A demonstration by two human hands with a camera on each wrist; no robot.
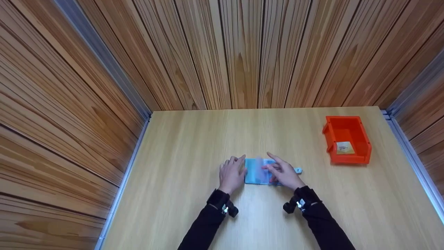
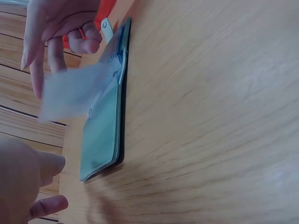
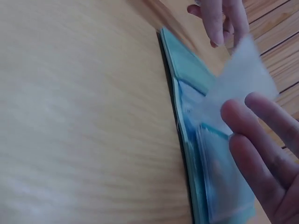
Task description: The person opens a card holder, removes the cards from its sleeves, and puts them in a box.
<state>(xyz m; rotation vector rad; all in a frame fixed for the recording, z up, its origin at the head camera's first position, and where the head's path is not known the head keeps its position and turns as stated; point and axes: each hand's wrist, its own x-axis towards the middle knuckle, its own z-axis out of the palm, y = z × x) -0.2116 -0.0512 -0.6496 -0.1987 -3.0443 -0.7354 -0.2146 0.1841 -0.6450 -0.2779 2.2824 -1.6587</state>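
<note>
A teal card holder [image 1: 251,172] lies spread flat on the table, its snap strap [image 1: 298,170] sticking out on the right. One translucent plastic sleeve [image 3: 243,77] stands up from its middle, blurred in both wrist views. More clear sleeves [image 3: 224,172] rest on the right half. My right hand [image 1: 283,173] is over that half, fingers extended and spread beside the raised sleeve. At the holder's left edge is my left hand [image 1: 231,174], fingers loosely bent, holding nothing.
An orange-red bin [image 1: 352,159] with a pale label [image 1: 345,147] stands at the back right of the wooden table [image 1: 187,146]. Wood-panelled walls [image 1: 239,55] rise behind and at the sides, with metal rails [image 1: 126,166] along the table's side edges.
</note>
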